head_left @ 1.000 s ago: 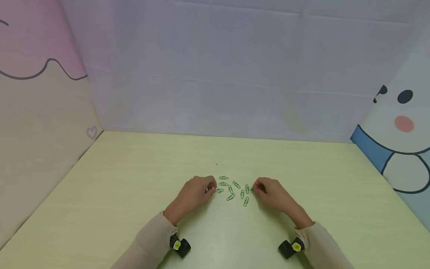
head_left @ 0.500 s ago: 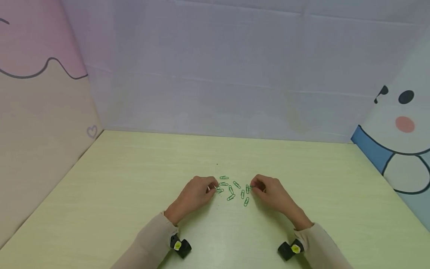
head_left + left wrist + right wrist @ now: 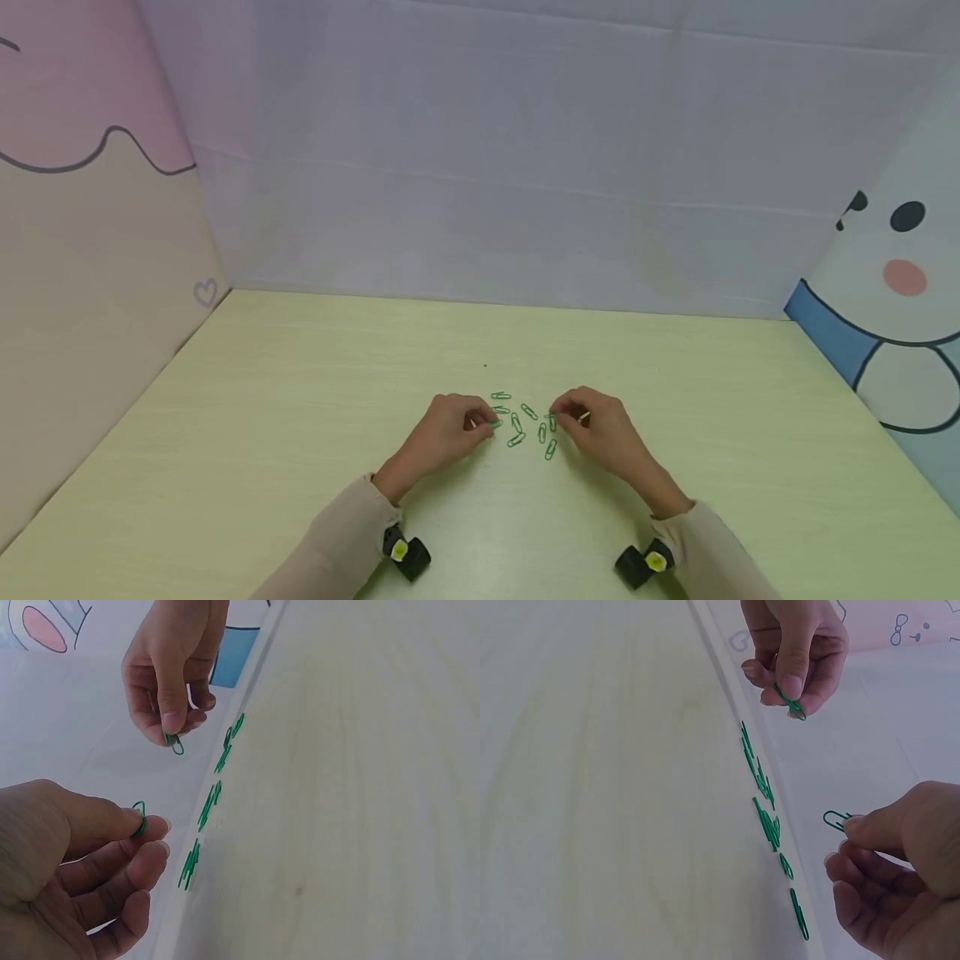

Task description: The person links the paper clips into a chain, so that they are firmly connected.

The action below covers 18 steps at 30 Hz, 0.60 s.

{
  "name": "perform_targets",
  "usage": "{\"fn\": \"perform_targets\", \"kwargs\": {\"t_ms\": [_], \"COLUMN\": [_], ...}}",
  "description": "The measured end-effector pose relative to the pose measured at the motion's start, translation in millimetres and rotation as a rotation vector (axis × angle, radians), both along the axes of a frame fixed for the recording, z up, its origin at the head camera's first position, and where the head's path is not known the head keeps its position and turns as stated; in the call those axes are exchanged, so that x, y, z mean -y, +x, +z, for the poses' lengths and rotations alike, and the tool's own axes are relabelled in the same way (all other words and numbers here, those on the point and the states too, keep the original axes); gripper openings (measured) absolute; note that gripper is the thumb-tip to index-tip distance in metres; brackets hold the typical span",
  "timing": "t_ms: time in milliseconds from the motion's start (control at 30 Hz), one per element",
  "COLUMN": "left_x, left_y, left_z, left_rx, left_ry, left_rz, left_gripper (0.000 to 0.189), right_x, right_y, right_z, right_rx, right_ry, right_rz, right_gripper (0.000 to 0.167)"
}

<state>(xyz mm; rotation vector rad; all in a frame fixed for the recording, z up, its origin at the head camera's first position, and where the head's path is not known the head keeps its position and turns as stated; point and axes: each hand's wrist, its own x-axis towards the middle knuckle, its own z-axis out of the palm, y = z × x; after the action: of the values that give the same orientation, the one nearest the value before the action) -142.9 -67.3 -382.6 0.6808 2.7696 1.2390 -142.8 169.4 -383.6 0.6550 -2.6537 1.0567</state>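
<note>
Thumb and forefinger of my left hand pinch a green paper clip, held above the table just left of a loose group. My right hand pinches a second green paper clip between thumb and forefinger, its loop pointing out toward the left. Both clips are raised off the tabletop in the wrist views, with a gap between them. Several loose green paper clips lie scattered on the table between the hands. The fingertips of each hand overlap the nearest loose clips in the head view.
The pale wood-look table meets a plain light cloth wall at the back. Printed panels stand at the left and right sides. A black wrist camera sits at the left sleeve, another camera at the right.
Both hands have drawn closer together, the left moving rightward and the right moving leftward and slightly up, each with its paper clip. The loose clips have stayed in place.
</note>
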Motion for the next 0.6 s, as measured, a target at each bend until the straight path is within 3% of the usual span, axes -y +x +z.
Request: {"fn": "perform_targets", "kwargs": {"t_ms": [300, 600], "left_x": [-3.9, -9.8], "left_y": [2.7, 5.6], "left_z": [-1.9, -6.5], "left_rx": [0.030, 0.007], "left_ry": [0.067, 0.154], "left_rz": [-0.014, 0.017], "left_gripper": [0.010, 0.012], "right_x": [12, 22], "right_y": [4.1, 7.8], "right_z": [1.2, -2.7], "right_rx": [0.075, 0.001], "right_ry": [-0.104, -0.167], "right_rz": [-0.059, -0.028], "right_gripper": [0.006, 0.010]}}
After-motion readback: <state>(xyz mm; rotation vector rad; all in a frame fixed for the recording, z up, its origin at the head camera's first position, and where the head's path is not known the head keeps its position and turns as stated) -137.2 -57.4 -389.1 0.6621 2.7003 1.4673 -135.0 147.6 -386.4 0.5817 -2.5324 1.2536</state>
